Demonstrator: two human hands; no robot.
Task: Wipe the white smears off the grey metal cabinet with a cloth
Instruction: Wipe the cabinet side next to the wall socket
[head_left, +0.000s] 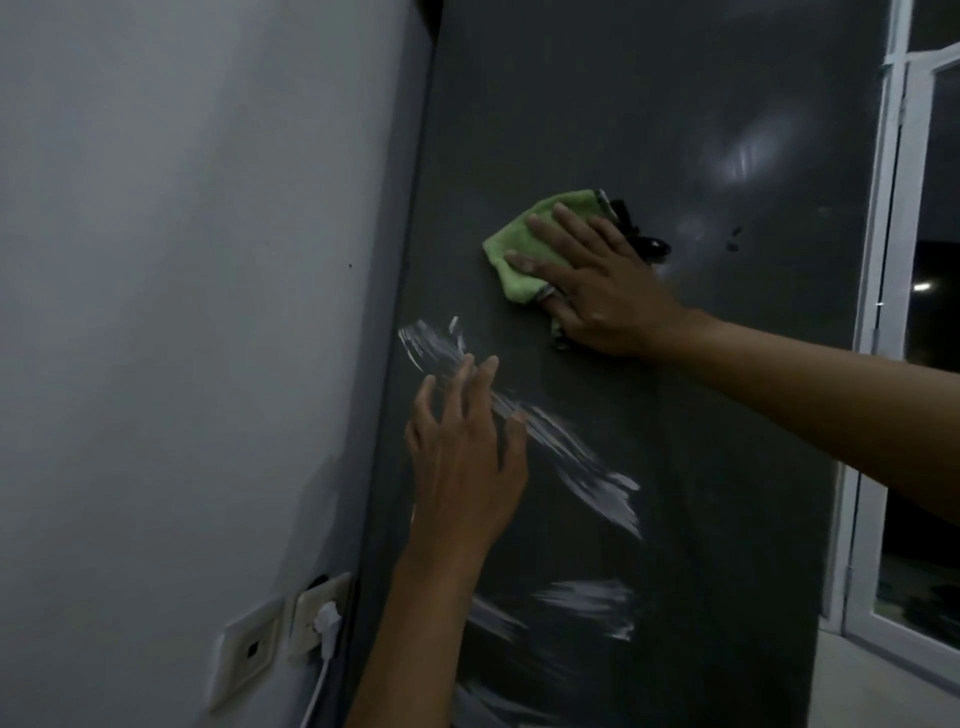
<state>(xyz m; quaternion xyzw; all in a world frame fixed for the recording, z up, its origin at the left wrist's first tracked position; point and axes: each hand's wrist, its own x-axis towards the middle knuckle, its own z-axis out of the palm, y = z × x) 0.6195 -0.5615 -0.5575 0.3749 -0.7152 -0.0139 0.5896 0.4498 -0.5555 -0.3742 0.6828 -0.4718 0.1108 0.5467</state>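
The right hand (597, 280) presses a green cloth (519, 244) flat against the grey metal cabinet (727, 415) near the middle of its side face, fingers straight and slightly spread over the cloth; the left hand (467, 457) rests on the cabinet nearer its left edge, fingers straight and apart, holding nothing, its fingertips touching the white smears (571, 457); these run diagonally from the left edge down toward the middle, with more streaks near the bottom; a wall socket (317, 618) sits on the wall beside the cabinet's lower left edge
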